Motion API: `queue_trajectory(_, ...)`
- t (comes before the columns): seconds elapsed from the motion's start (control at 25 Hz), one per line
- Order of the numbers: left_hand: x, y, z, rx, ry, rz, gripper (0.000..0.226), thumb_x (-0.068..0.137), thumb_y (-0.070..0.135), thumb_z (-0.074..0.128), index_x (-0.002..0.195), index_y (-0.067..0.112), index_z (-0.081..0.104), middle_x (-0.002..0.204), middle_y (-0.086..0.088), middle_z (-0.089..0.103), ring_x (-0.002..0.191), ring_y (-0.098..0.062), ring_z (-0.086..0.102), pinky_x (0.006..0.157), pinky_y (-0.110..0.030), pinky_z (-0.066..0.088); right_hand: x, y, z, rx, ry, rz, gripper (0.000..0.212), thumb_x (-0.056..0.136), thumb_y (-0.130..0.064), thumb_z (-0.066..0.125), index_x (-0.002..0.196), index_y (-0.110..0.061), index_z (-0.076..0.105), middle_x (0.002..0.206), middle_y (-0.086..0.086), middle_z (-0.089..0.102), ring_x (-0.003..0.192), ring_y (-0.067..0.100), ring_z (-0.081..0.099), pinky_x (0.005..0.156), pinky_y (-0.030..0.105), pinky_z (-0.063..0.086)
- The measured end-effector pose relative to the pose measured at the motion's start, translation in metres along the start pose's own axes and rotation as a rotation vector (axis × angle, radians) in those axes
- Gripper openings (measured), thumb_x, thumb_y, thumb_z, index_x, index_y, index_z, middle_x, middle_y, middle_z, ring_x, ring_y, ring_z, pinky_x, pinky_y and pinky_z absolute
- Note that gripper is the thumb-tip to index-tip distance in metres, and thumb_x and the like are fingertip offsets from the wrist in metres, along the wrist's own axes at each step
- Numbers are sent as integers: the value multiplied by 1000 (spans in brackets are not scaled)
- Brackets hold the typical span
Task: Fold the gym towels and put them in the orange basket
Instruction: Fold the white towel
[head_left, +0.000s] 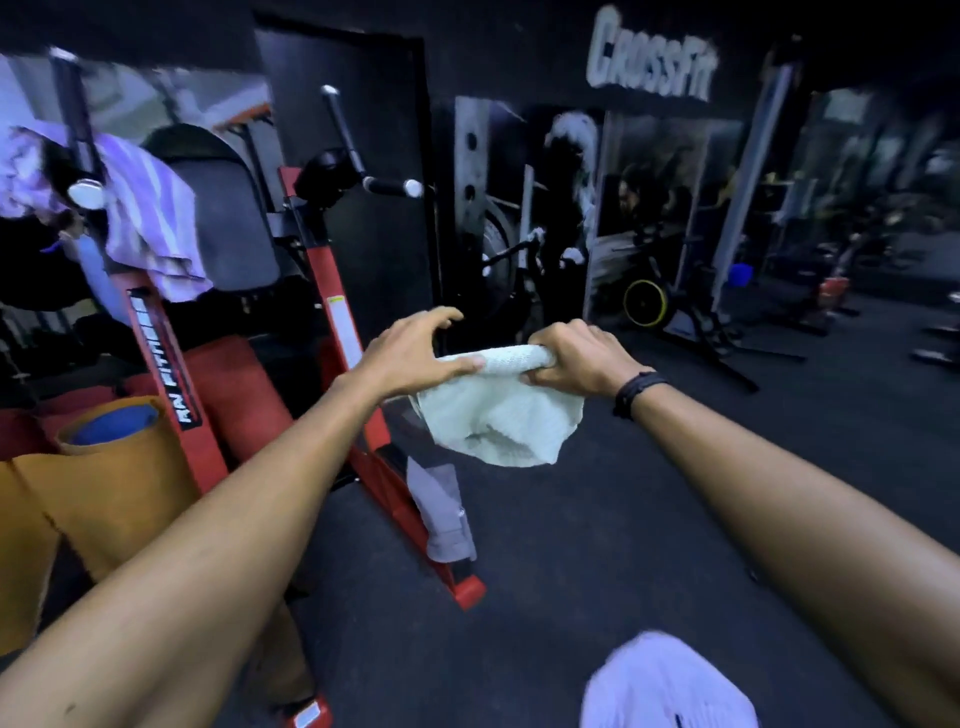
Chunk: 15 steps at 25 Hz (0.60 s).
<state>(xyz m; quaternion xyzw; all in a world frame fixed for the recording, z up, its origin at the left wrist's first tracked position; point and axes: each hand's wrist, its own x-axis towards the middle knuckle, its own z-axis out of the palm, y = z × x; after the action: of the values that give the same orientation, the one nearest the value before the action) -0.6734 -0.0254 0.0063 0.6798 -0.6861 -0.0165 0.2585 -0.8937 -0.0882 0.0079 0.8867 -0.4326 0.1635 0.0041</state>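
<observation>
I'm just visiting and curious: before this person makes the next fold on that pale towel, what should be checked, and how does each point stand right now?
1. Right hand has a firm hold on the pale towel: ok, its fingers are curled round the top edge.
2. Left hand holds the other end: not ok, only its thumb touches the edge; the fingers are spread.
3. Towel clear of the floor: ok, it hangs in the air.
4. Towel lies flat for folding: not ok, it sags bunched.
5. Orange basket within reach: cannot tell, though it stands at the person's left.
6. More towels left: ok, a striped towel hangs on the red machine.
</observation>
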Motion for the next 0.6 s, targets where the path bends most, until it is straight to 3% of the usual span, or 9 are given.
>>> queue_trajectory(0.28, 16, 99, 132, -155, -218, 139, 91, 60, 88, 43, 132, 33, 49, 135, 6, 55, 124, -18, 52, 101, -46, 44, -143, 135, 0, -141, -47, 498, 21, 77, -41, 66, 89, -25, 67, 95, 5, 65, 93, 31, 62, 69, 32, 37)
queue_trajectory(0.44, 6, 185, 213, -109, -388, 304, 74, 78, 73, 52, 137, 31, 43, 141, 2, 48, 129, -21, 46, 101, -47, 41, -254, 200, -9, -168, -83, 781, 26, 77, -40, 69, 92, -19, 67, 87, 6, 59, 91, 33, 62, 69, 31, 38)
queue_trajectory(0.6, -40, 298, 312, -41, -541, 524, 72, 83, 65, 54, 141, 26, 39, 145, -4, 42, 132, -27, 41, 99, -46, 39, -393, 262, 1, -177, -140, 1070, 31, 77, -42, 69, 95, -16, 67, 88, 7, 61, 91, 34, 65, 68, 32, 40)
